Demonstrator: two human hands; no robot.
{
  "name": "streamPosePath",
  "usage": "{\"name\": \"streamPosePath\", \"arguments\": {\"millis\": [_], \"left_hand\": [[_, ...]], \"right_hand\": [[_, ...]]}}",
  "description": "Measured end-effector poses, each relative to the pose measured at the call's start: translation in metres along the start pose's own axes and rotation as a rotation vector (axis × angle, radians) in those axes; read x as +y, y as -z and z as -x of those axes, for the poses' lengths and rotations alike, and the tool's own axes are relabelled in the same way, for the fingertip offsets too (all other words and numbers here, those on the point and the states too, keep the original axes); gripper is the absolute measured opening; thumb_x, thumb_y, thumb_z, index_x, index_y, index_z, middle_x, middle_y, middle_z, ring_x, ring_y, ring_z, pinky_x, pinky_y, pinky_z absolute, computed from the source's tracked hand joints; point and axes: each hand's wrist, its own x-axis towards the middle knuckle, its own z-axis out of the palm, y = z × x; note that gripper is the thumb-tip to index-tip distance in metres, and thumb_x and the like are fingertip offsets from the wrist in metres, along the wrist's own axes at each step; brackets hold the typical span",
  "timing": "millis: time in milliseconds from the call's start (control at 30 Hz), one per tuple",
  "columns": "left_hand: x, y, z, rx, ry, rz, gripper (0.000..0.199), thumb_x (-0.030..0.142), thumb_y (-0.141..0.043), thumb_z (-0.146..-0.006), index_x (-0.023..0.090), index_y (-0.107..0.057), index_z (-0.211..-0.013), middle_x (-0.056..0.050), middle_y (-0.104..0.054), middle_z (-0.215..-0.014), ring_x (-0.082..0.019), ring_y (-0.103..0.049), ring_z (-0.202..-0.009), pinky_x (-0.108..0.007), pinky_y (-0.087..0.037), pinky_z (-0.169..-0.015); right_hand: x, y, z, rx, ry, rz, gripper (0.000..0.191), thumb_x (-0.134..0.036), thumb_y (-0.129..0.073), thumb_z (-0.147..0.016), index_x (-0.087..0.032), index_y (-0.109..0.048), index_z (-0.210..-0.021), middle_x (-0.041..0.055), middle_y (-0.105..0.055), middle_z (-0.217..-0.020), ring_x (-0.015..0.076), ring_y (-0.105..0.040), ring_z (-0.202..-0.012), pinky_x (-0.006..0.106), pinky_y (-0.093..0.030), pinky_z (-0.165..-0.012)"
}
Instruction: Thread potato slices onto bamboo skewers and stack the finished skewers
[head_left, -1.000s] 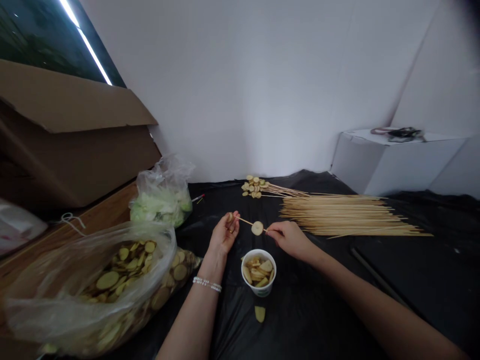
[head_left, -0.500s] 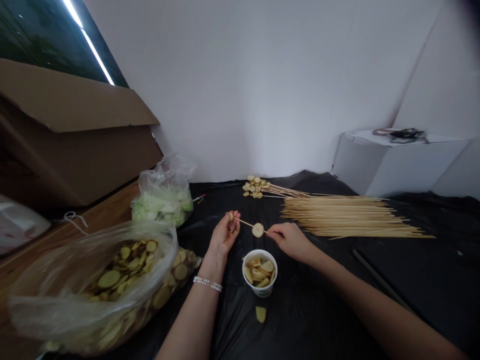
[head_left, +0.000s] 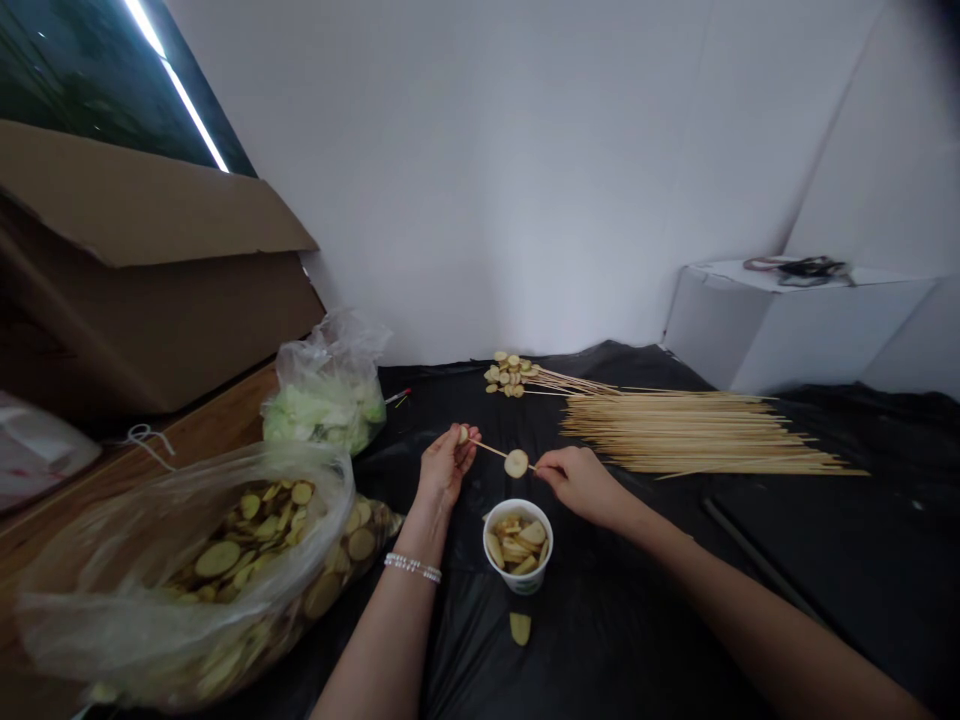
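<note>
My left hand [head_left: 448, 464] pinches a small round potato slice [head_left: 463, 434] at one end of a thin wooden skewer [head_left: 489, 447]. A larger potato slice [head_left: 516, 463] sits on the skewer, close to my right hand [head_left: 574, 482], whose fingers are closed on the stick. Just below the hands stands a white paper cup [head_left: 489, 560] filled with potato slices [head_left: 517, 545]. One loose slice [head_left: 520, 628] lies on the black sheet in front of the cup.
Bare skewers [head_left: 705, 432] lie in a wide pile at right, beside loaded skewers [head_left: 510, 374] at the back. An open plastic bag [head_left: 90, 590] of slices and a tied bag [head_left: 326, 390] of pale green pieces stand left. A cardboard box [head_left: 150, 320] and white box [head_left: 810, 330] flank them.
Almost nothing differs. The hands hold the same skewer and slices, with only a slight shift of the left fingers and of the camera view.
</note>
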Motion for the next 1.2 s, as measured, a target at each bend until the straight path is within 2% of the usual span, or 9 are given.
{"name": "streamPosePath", "arguments": {"millis": [300,433,600,867,1200], "left_hand": [[-0.0065,0.0016,-0.0022,0.020,-0.048,-0.096,0.009,0.020,-0.067,-0.078,0.012,-0.067,-0.078,-0.010,-0.072,-0.081,-0.014,-0.069,-0.069,-0.019,-0.048,-0.059],[-0.0054,0.0019,-0.0021,0.014,-0.055,-0.065,0.009,0.020,-0.068,-0.077,0.012,-0.066,-0.078,-0.011,-0.072,-0.082,-0.014,-0.069,-0.070,-0.020,-0.049,-0.061],[0.0009,0.0031,-0.0028,0.065,-0.038,-0.020,0.008,0.020,-0.064,-0.081,0.012,-0.065,-0.078,-0.009,-0.072,-0.079,-0.012,-0.068,-0.069,-0.020,-0.050,-0.063],[-0.0020,0.0041,-0.0038,0.024,-0.010,-0.020,0.009,0.022,-0.066,-0.078,0.012,-0.065,-0.078,-0.010,-0.072,-0.083,-0.013,-0.069,-0.071,-0.021,-0.050,-0.063],[-0.0019,0.0045,-0.0048,0.030,-0.005,-0.021,0.009,0.022,-0.065,-0.079,0.012,-0.066,-0.078,-0.011,-0.073,-0.084,-0.014,-0.069,-0.070,-0.021,-0.051,-0.062]], "right_hand": [[-0.0044,-0.0022,0.0014,-0.030,-0.029,-0.020,0.025,-0.018,-0.049,-0.082,-0.018,-0.073,-0.075,0.0041,-0.071,-0.072,0.0145,-0.059,-0.064,0.023,-0.035,-0.060],[-0.0042,-0.0009,0.0003,-0.045,-0.042,-0.049,0.024,-0.019,-0.050,-0.082,-0.019,-0.074,-0.078,0.0031,-0.070,-0.069,0.0137,-0.058,-0.061,0.022,-0.036,-0.059],[-0.0049,0.0005,0.0002,-0.026,-0.032,-0.043,0.024,-0.019,-0.051,-0.082,-0.019,-0.075,-0.079,0.0030,-0.071,-0.070,0.0137,-0.058,-0.061,0.022,-0.036,-0.060],[-0.0049,0.0023,0.0002,-0.028,-0.038,-0.077,0.026,-0.022,-0.049,-0.084,-0.019,-0.074,-0.077,0.0022,-0.068,-0.062,0.0137,-0.057,-0.056,0.023,-0.036,-0.057],[-0.0016,-0.0003,0.0000,-0.002,-0.019,-0.048,0.023,-0.021,-0.051,-0.083,-0.019,-0.074,-0.076,0.0030,-0.070,-0.068,0.0137,-0.058,-0.060,0.022,-0.036,-0.060]]}}
